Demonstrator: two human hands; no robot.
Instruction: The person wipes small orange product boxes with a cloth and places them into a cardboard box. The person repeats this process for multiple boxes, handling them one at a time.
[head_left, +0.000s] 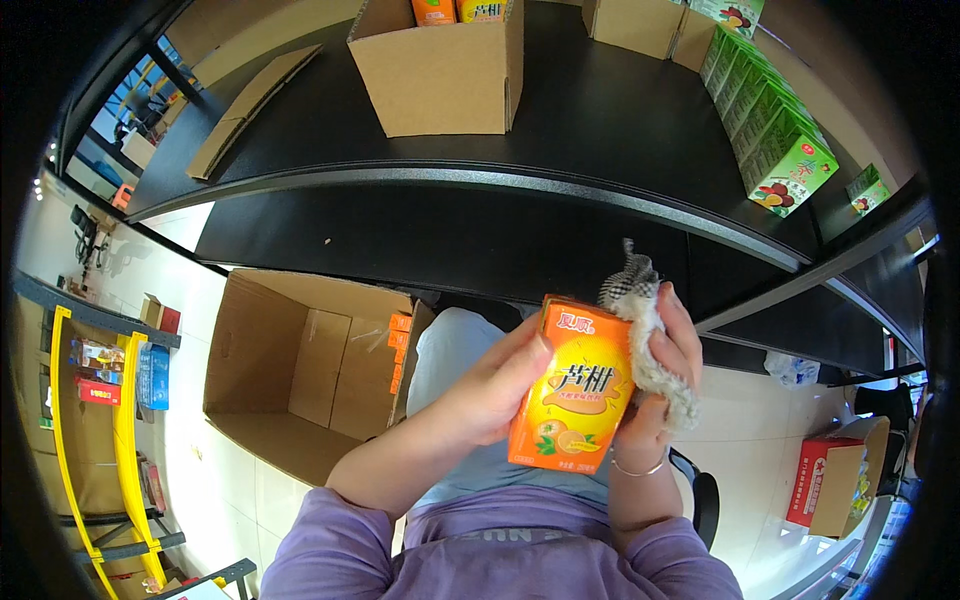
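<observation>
An orange and yellow drink carton (576, 390) with citrus pictures and writing is held upright above my lap. My left hand (510, 382) grips its left side, thumb on the front edge. In my right hand (675, 352) is a bunched white cloth (646, 349) with a dark checked end, pressed along the carton's right side. Part of the right fingers is hidden behind the cloth and carton. To the left of my lap, an open cardboard box (330, 360) has several orange cartons (398, 341) along its right inner wall.
On the black shelf (300, 127) ahead stands a cardboard box (442, 82) with orange cartons. Green drink cartons (780, 150) line the right side. A flat cardboard piece (247, 112) lies left. A metal shelf edge (465, 174) crosses ahead; a yellow rack (127, 405) stands left.
</observation>
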